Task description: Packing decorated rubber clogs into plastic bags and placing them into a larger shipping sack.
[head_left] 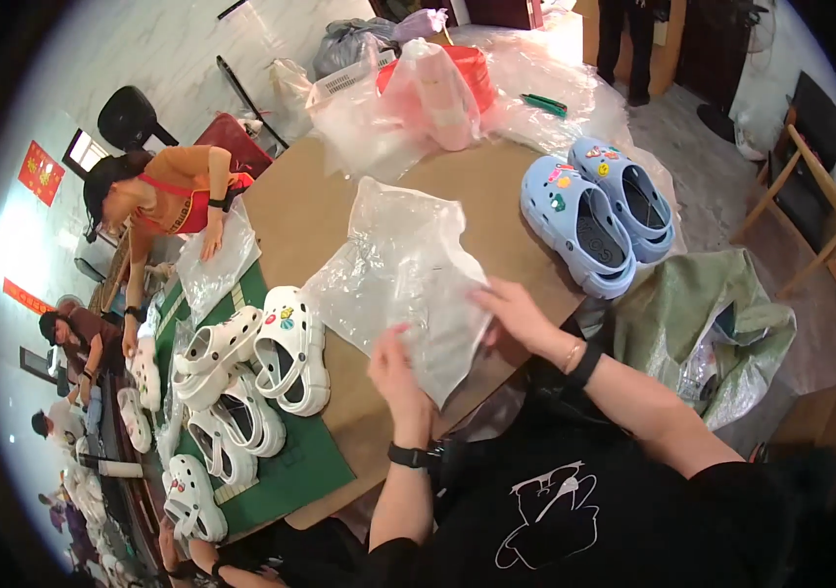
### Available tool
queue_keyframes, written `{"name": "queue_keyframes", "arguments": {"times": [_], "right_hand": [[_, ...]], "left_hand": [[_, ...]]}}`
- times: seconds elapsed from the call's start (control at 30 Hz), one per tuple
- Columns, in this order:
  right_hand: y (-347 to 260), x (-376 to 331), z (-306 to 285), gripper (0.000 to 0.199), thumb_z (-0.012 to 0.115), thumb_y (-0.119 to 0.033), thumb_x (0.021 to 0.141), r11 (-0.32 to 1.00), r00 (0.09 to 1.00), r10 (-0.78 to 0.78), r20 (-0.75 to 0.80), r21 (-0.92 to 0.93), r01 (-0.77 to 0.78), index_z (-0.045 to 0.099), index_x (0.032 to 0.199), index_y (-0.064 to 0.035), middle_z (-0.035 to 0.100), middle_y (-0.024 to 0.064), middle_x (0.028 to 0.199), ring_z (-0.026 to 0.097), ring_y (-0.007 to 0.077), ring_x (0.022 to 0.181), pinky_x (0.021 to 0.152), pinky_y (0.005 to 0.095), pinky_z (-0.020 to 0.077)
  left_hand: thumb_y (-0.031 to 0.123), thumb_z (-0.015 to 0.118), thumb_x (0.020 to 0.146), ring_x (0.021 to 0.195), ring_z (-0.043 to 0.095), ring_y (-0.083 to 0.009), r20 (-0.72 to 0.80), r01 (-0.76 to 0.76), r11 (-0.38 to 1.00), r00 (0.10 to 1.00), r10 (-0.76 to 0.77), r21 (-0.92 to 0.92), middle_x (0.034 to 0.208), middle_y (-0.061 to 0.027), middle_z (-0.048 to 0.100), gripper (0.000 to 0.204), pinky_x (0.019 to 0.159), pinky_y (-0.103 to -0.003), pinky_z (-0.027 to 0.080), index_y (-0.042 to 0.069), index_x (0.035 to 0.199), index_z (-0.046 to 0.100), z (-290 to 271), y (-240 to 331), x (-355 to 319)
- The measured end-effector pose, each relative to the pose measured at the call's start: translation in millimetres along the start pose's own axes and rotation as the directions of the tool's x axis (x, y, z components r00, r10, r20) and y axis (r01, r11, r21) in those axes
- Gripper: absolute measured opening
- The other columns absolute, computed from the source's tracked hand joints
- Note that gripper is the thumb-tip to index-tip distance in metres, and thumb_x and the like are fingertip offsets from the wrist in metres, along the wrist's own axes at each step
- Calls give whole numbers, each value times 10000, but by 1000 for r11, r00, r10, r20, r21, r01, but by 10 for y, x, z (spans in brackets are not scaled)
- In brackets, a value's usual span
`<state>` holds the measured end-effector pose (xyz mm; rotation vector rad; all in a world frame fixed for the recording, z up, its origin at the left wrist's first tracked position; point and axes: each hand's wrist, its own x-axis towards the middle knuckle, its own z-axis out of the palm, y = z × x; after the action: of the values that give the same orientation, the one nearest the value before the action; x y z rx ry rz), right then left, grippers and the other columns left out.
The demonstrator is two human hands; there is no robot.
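Note:
A clear plastic bag (408, 265) lies spread on the brown table covering in front of me. My right hand (516, 312) grips its right edge, fingers closed on the film. At the near left edge, my left hand (396, 370) is bent and slightly blurred, its fingers closed on the bag. Two light blue clogs (584, 225) with colourful charms stand together to the right of the bag. To the left, several white clogs (290, 353) rest on a green cutting mat (315, 465), some leaning on one another and some bearing charms.
Beyond the bag stand a red basin (472, 73) and more plastic film (364, 132); a green-handled cutter (545, 104) lies on film. A green woven sack (692, 323) is at the right. A co-worker in orange (178, 196) handles another bag at the left, with others behind.

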<state>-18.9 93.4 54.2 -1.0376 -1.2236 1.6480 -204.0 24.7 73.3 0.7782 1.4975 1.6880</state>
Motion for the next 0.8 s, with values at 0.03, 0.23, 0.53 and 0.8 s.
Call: {"name": "queue_keyframes", "arguments": {"times": [0.03, 0.23, 0.53, 0.8], "right_hand": [[27, -16, -88, 349, 565, -205, 958, 998, 1000, 13, -14, 54, -12, 533, 1217, 25, 658, 75, 787, 592, 140, 483, 418, 249, 496], [-460, -380, 89, 399, 651, -170, 872, 711, 876, -455, -159, -657, 250, 526, 1221, -23, 602, 147, 990, 632, 303, 910, 774, 396, 512], [-58, 211, -385, 363, 602, -137, 884, 226, 755, -559, 342, -813, 536, 578, 1236, -49, 602, 147, 1162, 570, 346, 1059, 969, 406, 457], [-634, -294, -967, 447, 718, -195, 801, 169, 566, -823, -45, -971, 169, 565, 1179, -12, 585, 166, 1128, 562, 362, 1006, 867, 428, 480]], "left_hand": [[189, 515, 1007, 702, 415, -53, -5, 1, 1000, 1000, -1, -7, 748, 44, 467, 292, 638, -237, 364, -45, 975, 686, -58, 60, 75], [70, 570, 947, 721, 512, -138, 147, -552, 636, 805, 575, 539, 862, -53, 534, 193, 624, -270, 418, 47, 1075, 713, -40, 222, 72], [-9, 606, 882, 722, 469, -175, 62, -625, 575, 704, 708, 529, 860, -81, 464, 255, 621, -297, 409, 74, 1093, 722, 232, 458, 150], [-19, 650, 844, 680, 484, -203, 311, -704, 370, 638, 704, 606, 831, -75, 441, 325, 589, -320, 431, 114, 1132, 719, 254, 235, 101]]}}
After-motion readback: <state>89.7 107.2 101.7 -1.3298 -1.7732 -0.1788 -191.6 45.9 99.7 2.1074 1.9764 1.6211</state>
